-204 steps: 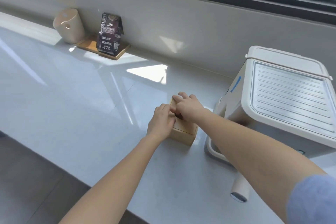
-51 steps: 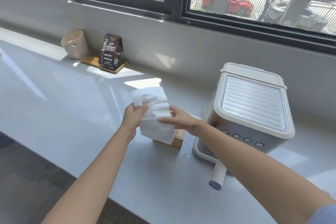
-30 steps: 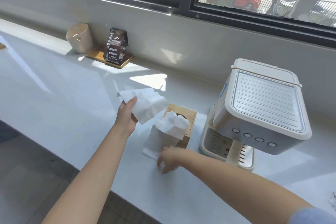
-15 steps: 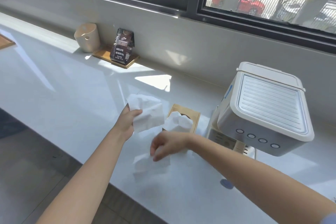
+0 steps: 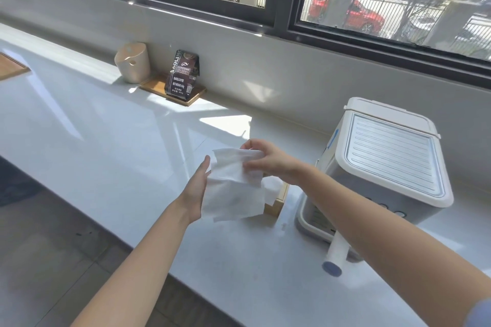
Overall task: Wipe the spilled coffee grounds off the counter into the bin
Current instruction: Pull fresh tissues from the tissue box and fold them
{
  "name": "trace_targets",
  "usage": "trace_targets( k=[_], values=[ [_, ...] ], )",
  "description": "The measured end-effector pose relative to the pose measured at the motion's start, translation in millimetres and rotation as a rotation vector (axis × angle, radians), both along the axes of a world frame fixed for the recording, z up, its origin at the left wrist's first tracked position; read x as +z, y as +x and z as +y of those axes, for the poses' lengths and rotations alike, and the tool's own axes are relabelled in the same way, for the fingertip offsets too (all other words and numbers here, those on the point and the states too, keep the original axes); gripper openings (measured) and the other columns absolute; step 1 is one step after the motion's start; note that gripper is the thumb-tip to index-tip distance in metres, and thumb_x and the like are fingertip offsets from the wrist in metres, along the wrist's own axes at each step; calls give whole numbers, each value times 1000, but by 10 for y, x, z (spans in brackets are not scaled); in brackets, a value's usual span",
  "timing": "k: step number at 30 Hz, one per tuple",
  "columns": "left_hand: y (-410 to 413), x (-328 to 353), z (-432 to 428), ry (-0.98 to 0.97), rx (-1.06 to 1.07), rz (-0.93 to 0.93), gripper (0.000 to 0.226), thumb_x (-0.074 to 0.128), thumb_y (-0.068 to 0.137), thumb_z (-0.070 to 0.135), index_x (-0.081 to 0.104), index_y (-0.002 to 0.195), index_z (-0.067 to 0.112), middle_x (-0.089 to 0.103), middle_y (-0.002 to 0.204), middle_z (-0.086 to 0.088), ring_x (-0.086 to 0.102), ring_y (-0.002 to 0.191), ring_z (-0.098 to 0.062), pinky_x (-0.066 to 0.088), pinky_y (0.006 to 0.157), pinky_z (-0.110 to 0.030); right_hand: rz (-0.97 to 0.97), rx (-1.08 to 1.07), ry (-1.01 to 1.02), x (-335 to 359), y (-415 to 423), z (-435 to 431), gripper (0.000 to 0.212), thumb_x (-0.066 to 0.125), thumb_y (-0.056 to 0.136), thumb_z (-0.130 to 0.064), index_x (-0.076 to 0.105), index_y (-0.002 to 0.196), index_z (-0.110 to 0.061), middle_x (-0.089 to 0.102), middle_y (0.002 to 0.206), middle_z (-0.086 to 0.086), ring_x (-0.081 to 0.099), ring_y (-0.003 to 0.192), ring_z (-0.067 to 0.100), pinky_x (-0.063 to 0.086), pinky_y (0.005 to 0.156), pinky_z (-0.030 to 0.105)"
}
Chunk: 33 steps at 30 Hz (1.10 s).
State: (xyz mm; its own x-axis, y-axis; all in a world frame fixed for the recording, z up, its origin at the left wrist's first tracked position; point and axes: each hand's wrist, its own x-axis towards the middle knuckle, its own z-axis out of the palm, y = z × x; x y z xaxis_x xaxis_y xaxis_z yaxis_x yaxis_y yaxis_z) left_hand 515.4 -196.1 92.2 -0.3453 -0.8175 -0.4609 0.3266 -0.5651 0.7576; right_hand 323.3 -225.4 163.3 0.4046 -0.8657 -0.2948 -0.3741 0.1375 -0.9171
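Two white tissues hang stacked between my hands above the white counter. My left hand lies flat behind them with the thumb up, its fingers hidden by the paper. At their top edge, my right hand pinches the tissues. Just behind them stands the wooden tissue box, mostly hidden, with a tissue sticking out of it. I see no coffee grounds and no bin that I can tell as such.
A white coffee machine stands at the right, its portafilter handle pointing toward the counter's front edge. At the back left are a beige tub and a dark coffee bag on a wooden tray. Floor lies below left.
My right hand lifted the second tissue from the counter and brought it onto the one at my left hand. Both hands now meet in front of the tissue box.
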Motion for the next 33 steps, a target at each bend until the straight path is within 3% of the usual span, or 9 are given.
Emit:
trace_targets(
  k=[4, 7, 10, 14, 17, 19, 25, 30, 33],
  values=[
    [32, -25, 47, -117, -92, -67, 47, 48, 92, 53, 68, 122, 22, 70, 120, -7, 67, 107, -23, 56, 83, -33, 47, 7, -18, -85, 12, -11, 24, 58, 85, 2, 54, 103, -14, 53, 98, 7, 53, 80, 20, 49, 64, 28],
    [21, -80, 63, -185, -83, -137, 28, 54, 95, 23, 65, 120, 21, 72, 118, -7, 71, 99, -19, 57, 79, -30, 109, -34, -60, -137, 19, -35, 20, 58, 92, -23, 59, 109, -13, 57, 95, 2, 56, 80, 16, 48, 61, 23],
    [43, -140, 52, -147, 94, -159, 30, 49, 97, 13, 62, 124, 14, 74, 111, -5, 72, 95, -21, 57, 79, -33, 130, -209, -85, -274, -38, -62, 36, 38, 99, -38, 60, 104, -9, 62, 97, 7, 60, 81, 17, 50, 68, 30],
    [76, -210, 47, -49, 332, -95, 25, 45, 99, 11, 62, 116, 17, 70, 106, -7, 69, 91, -22, 56, 75, -35, 776, 43, -326, -665, -161, 45, 36, 57, 86, -44, 54, 108, -15, 56, 111, 4, 52, 99, 21, 43, 76, 34],
    [83, -223, 79, -51, 314, -43, 26, 51, 98, 21, 62, 121, 15, 73, 108, -5, 72, 91, -21, 59, 75, -35, 993, 243, -422, -944, -147, 159, 47, 69, 76, -34, 44, 112, -16, 47, 114, 5, 43, 109, 24, 34, 68, 34],
    [109, -220, 99, -79, 279, -58, 33, 59, 93, 19, 60, 125, 11, 72, 112, -9, 72, 92, -24, 59, 78, -36, 1075, 214, -536, -1051, -132, 179, 39, 64, 82, -22, 42, 112, -14, 47, 113, 7, 43, 110, 27, 34, 65, 36],
    [207, -232, 143, -91, 298, -91, 32, 55, 91, 2, 60, 122, 11, 70, 113, -10, 68, 96, -26, 56, 82, -37, 882, -23, -522, -1046, -215, 132, 16, 46, 86, -12, 56, 96, -20, 59, 102, -2, 54, 99, 25, 35, 63, 30],
    [211, -252, 150, -27, 282, -127, 24, 50, 94, 3, 64, 109, 16, 72, 100, -5, 69, 88, -22, 55, 73, -33, 604, -421, -625, -498, -128, 30, 15, 52, 78, -18, 59, 90, -16, 66, 92, 2, 57, 86, 27, 44, 65, 35],
    [176, -227, 139, -28, 240, -166, 25, 46, 95, 5, 64, 110, 14, 73, 98, -5, 71, 83, -20, 55, 69, -32, 352, -466, -708, -17, -77, 3, 7, 53, 73, -17, 56, 79, -16, 64, 78, 0, 58, 77, 22, 47, 66, 34]
  ],
)
